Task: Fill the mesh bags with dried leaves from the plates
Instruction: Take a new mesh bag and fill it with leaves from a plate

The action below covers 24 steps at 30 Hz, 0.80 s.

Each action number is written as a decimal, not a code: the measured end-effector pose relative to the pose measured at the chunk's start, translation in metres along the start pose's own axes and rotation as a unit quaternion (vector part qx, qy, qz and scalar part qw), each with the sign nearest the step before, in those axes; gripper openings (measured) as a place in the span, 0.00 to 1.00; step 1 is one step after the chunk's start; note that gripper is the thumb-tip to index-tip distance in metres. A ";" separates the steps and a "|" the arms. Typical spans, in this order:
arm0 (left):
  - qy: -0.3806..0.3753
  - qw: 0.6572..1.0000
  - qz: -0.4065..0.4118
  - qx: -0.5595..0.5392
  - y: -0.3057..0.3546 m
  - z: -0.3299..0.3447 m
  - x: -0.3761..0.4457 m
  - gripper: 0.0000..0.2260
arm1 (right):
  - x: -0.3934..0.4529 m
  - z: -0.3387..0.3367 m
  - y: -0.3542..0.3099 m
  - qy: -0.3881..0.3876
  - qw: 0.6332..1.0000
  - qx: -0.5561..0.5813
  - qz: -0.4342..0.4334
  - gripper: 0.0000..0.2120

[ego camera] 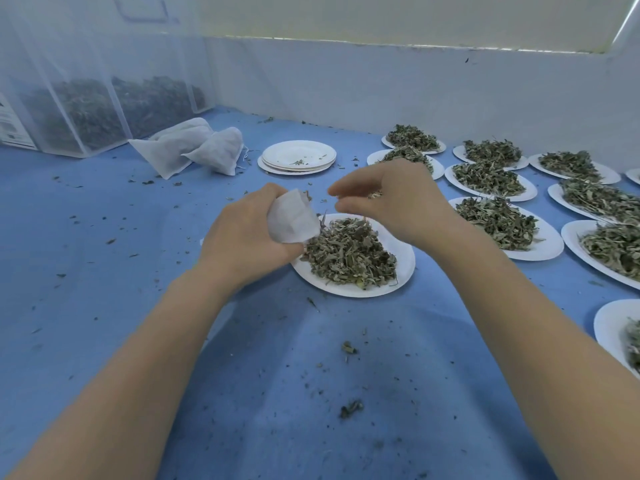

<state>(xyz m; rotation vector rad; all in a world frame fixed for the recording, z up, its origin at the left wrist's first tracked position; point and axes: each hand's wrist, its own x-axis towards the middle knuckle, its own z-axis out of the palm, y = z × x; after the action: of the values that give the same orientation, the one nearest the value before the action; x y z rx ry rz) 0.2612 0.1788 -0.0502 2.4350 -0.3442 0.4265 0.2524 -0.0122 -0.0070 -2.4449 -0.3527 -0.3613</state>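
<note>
White mesh bag [293, 216] sits gripped in my left hand [247, 233]; my right hand [388, 199] pinches dried leaves [349, 252] above the plate [403, 268].

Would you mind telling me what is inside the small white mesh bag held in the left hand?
A few dried leaf bits poke from the top of the small white mesh bag, which the left hand grips. The cloth and fingers hide how full it is.

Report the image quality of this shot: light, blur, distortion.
Head view: soft, even light with faint shadows; wide-angle lens bends the wall edge and stretches the forearms; right hand slightly motion-blurred, left hand and mesh bag sharper; far containers look hazy.
</note>
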 end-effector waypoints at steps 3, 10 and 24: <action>-0.005 1.000 -0.011 -0.001 -0.003 -0.002 0.002 0.21 | -0.001 0.003 0.011 -0.053 0.984 -0.154 0.074 0.22; -0.024 1.000 0.003 0.008 -0.002 0.001 0.001 0.22 | -0.003 0.012 0.011 -0.126 0.972 -0.172 0.100 0.17; -0.038 0.999 0.015 0.020 -0.001 0.000 0.000 0.21 | -0.005 -0.019 0.001 -0.033 0.999 -0.039 0.012 0.03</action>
<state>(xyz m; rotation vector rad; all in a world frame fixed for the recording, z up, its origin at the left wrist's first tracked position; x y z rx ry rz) 0.2610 0.1796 -0.0503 2.4930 -0.4090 0.3578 0.2444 -0.0260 0.0052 -2.5393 -0.3443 -0.2889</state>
